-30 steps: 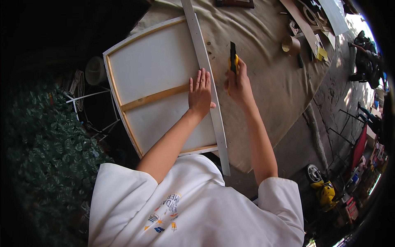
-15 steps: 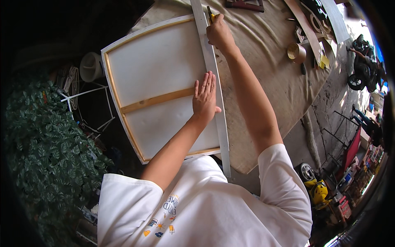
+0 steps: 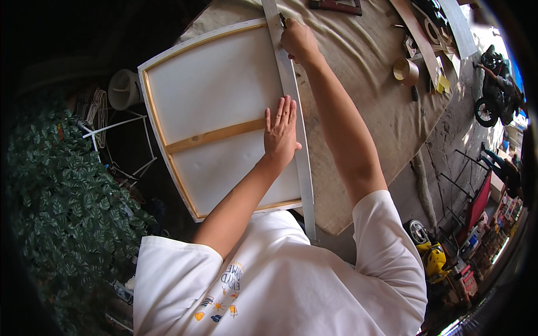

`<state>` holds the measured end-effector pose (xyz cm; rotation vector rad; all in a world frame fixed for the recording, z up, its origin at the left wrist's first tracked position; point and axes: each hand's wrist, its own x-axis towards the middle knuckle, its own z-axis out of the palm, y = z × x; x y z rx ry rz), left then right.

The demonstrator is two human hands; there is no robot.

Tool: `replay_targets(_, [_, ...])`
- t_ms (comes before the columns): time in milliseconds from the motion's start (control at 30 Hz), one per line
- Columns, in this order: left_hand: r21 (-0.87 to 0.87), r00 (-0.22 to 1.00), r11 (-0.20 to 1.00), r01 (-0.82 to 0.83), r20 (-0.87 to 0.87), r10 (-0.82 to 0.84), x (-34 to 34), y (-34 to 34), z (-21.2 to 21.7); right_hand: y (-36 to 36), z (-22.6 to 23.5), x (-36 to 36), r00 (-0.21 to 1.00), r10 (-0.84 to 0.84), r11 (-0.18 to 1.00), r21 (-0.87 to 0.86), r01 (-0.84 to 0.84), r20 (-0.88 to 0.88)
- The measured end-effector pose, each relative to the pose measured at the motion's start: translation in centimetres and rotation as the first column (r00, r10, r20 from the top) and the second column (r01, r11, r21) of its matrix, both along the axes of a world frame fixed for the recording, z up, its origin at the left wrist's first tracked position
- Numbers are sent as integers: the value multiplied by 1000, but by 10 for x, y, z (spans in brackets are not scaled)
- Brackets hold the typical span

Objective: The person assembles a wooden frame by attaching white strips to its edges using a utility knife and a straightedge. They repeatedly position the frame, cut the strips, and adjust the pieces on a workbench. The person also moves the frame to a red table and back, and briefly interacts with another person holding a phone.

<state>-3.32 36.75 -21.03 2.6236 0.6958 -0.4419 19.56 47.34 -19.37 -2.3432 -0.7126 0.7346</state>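
A stretched canvas [image 3: 218, 84] lies face down, its back showing with wooden stretcher bars and a wooden crossbar [image 3: 218, 135]. Along its right side runs a long grey metal straightedge [image 3: 303, 168], reaching past the canvas at both ends. My left hand [image 3: 281, 131] presses flat on the straightedge and the canvas, fingers stretched out. Near the far end, my right hand [image 3: 300, 42] is closed around a utility knife [image 3: 282, 21], held against the straightedge's right edge. Only the knife's dark tip end shows; the rest is hidden in the fist.
A beige cloth [image 3: 358, 89] covers the table. On it lie a roll of brown tape [image 3: 405, 71], a dark red tool [image 3: 336, 5] and long strips [image 3: 414, 36]. A leafy plant [image 3: 67, 207] and a white bucket [image 3: 124, 89] stand left; motorcycles [image 3: 493, 89] are at right.
My right hand and the knife have tilted and shifted slightly, hiding the yellow part of the knife. My left hand stays pressed in place.
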Motion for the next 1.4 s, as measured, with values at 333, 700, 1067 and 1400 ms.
replay_targets(333, [-85, 1000, 996, 21, 8, -21, 1, 5, 8, -8, -36, -2, 989, -53, 993, 111, 38, 139])
replay_targets(700, [-66, 997, 998, 22, 75, -17, -5, 6, 5, -45, -27, -38, 995, -60, 998, 40, 57, 78])
replay_targets(1067, [47, 989, 991, 124, -89, -119, -1, 11, 8, -120, -12, -103, 993, -117, 993, -23, 118, 34])
replay_targets(1400, [9, 998, 998, 61, -27, -60, -5, 10, -6, -203, -4, -170, 987, -76, 997, -4, 77, 141])
